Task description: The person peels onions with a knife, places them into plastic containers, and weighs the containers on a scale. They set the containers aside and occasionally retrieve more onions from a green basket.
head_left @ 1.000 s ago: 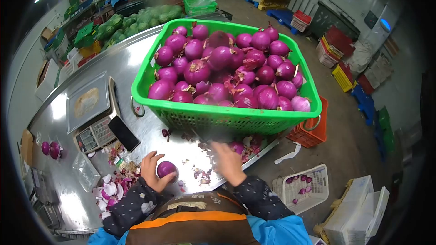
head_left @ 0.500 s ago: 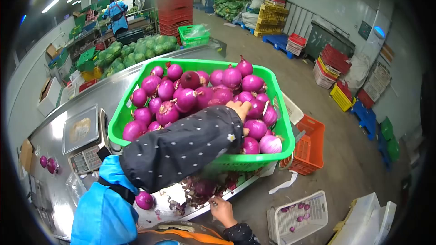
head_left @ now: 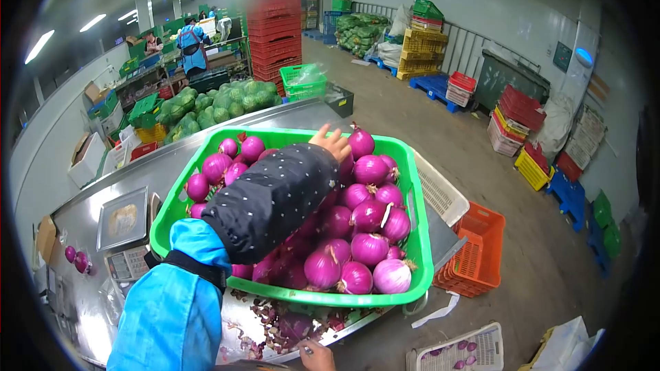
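Note:
My left hand [head_left: 331,143] reaches across the green basket [head_left: 421,233] with fingers stretched and apart, beside a red onion [head_left: 361,143] near the far rim. Purple-red onions fill the basket, and my dark dotted sleeve hides some of them. At the bottom edge, my right hand [head_left: 316,356] is closed and partly cut off by the frame. A small piece of something shows at its fingers, too small to name. Close to that hand, another onion [head_left: 295,326] lies among dry onion skins [head_left: 265,319] on the metal table [head_left: 89,233].
A weighing scale [head_left: 127,220] and loose onions [head_left: 81,261] are on the left. Right of the table stand an orange crate [head_left: 485,233] and a pale basket [head_left: 489,343] holding several onions. Green melon-like produce [head_left: 234,99] is piled behind. A person in blue [head_left: 192,45] stands farther back.
My left hand has moved from the onions at the basket's right to its far side, and its fingers have opened out. The view has shifted, leaving my right hand lower in frame.

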Motion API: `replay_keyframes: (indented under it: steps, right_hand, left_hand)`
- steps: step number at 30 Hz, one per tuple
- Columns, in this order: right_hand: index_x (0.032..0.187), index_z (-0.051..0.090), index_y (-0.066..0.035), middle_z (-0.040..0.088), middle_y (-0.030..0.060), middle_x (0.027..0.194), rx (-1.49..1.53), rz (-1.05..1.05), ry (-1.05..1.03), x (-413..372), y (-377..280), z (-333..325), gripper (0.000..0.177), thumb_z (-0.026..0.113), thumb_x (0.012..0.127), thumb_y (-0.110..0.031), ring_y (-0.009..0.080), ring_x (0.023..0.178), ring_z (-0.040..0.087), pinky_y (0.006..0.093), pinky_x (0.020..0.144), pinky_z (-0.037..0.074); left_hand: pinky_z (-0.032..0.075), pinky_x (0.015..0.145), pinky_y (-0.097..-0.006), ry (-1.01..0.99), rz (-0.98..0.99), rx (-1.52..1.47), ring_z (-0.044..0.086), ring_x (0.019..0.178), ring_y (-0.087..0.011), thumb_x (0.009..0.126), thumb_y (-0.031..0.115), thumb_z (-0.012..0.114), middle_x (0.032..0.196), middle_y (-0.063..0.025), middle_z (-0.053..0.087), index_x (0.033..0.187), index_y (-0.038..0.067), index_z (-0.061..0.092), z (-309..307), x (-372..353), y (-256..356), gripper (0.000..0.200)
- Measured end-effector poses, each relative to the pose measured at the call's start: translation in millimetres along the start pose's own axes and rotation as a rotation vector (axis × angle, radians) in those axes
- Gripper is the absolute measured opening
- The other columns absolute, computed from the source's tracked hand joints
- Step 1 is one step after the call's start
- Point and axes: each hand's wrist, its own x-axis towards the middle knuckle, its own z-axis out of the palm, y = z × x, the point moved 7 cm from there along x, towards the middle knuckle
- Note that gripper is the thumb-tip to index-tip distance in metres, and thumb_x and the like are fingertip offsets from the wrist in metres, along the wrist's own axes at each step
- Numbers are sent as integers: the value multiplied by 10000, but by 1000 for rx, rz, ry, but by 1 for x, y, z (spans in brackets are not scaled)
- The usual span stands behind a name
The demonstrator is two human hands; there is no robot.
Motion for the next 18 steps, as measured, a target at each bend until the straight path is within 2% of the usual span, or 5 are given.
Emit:
replay_keyframes:
  steps: [6,11,14,16,18]
  right_hand:
    - [854,627,-77,615,148,817,39,79,-94,2,10,6,71,579,803,-70,380,713,599,404,598,481]
    - [860,639,-76,630,146,845,33,76,-83,-2,21,15,52,612,816,-78,350,713,625,375,620,499]
    - [869,646,-82,637,131,844,-27,110,-122,-5,25,16,63,608,819,-70,311,698,636,358,622,504]
    - [878,649,-88,640,118,840,-75,131,-127,-8,41,19,74,605,822,-69,278,688,644,347,625,507]
    - [940,625,-74,630,122,773,-22,-101,19,-10,42,16,118,584,830,-70,203,544,585,321,532,476]
  left_hand:
    - [416,861,-438,-326,103,-231,584,1009,-224,811,240,551,1060,-60,579,1120,196,519,13,11,9,313]
    - [430,789,-407,-100,-101,-152,601,960,-247,679,296,696,999,-101,576,1094,177,510,-6,-5,-22,470]
    - [459,792,-433,86,-545,-603,590,863,-365,467,296,834,921,-149,571,1044,54,463,-120,-45,-47,727]
    - [496,791,-350,-4,-816,-1140,623,919,-230,617,260,817,997,-145,612,1062,36,462,-160,-95,-36,612]
    - [432,908,-302,-97,-533,-1771,552,1001,-149,667,201,825,1054,-80,602,1166,-8,478,-177,-146,1,643]
